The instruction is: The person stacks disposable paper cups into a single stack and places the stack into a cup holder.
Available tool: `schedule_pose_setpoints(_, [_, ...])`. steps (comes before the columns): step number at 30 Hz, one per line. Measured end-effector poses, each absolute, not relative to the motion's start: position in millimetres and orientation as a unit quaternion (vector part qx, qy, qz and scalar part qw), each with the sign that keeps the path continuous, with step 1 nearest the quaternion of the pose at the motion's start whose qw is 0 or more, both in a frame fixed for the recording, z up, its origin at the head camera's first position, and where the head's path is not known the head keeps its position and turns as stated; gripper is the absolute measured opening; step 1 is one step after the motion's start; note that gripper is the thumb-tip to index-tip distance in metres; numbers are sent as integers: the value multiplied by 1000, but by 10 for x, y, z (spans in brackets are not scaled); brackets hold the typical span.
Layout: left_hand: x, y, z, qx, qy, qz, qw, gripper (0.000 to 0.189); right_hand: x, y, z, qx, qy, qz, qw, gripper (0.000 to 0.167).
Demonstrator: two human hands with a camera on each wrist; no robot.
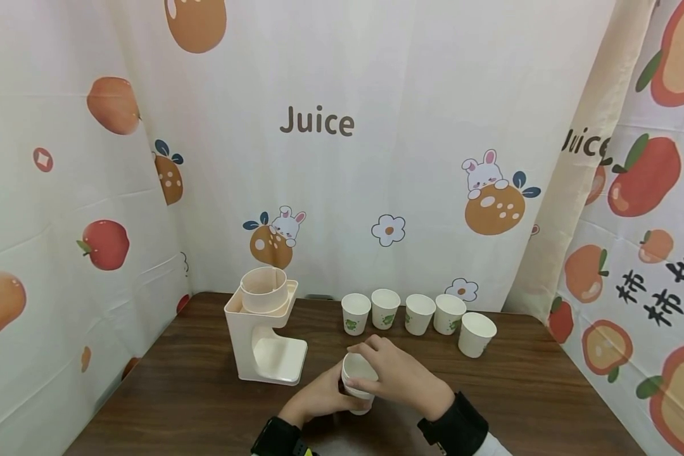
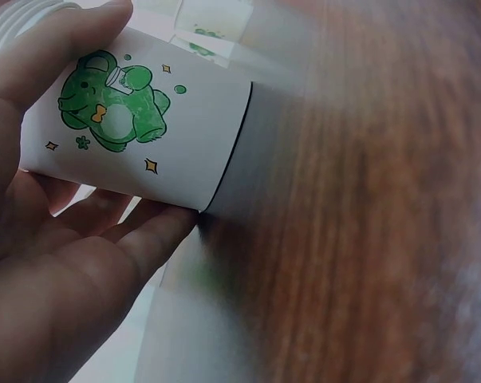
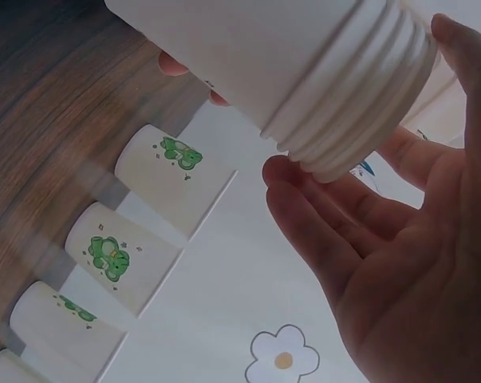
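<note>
A stack of nested white paper cups [image 1: 358,365] stands upright low in the middle of the head view, close over the table. My left hand [image 1: 322,395] grips its side, with the thumb across the wall beside a printed green bear [image 2: 112,104]. From the right, my right hand [image 1: 403,375] spans the top of the stack. In the right wrist view, several layered rims [image 3: 368,104] show between its thumb and fingertips, which sit right at the rims. The inner walls of the lower cups are hidden inside the stack.
Several single paper cups [image 1: 420,315] stand in a row behind the hands, the rightmost one [image 1: 477,334] slightly nearer. A cream stand [image 1: 242,342] with a round container [image 1: 264,291] on top is at the left. A printed curtain [image 1: 330,190] hangs behind the brown table [image 1: 177,392].
</note>
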State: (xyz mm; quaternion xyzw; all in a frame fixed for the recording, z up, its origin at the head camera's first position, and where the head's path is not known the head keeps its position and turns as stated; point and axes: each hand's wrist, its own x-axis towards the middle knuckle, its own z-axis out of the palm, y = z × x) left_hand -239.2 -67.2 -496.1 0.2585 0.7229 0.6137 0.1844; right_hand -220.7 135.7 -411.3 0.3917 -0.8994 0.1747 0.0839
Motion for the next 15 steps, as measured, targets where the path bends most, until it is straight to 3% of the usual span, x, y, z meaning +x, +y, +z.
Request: schedule_pose_setpoints(15, [-2394,-659,-4968,262,728,609,175,84,-2187,1508,-4096,353,-917,182,46,61])
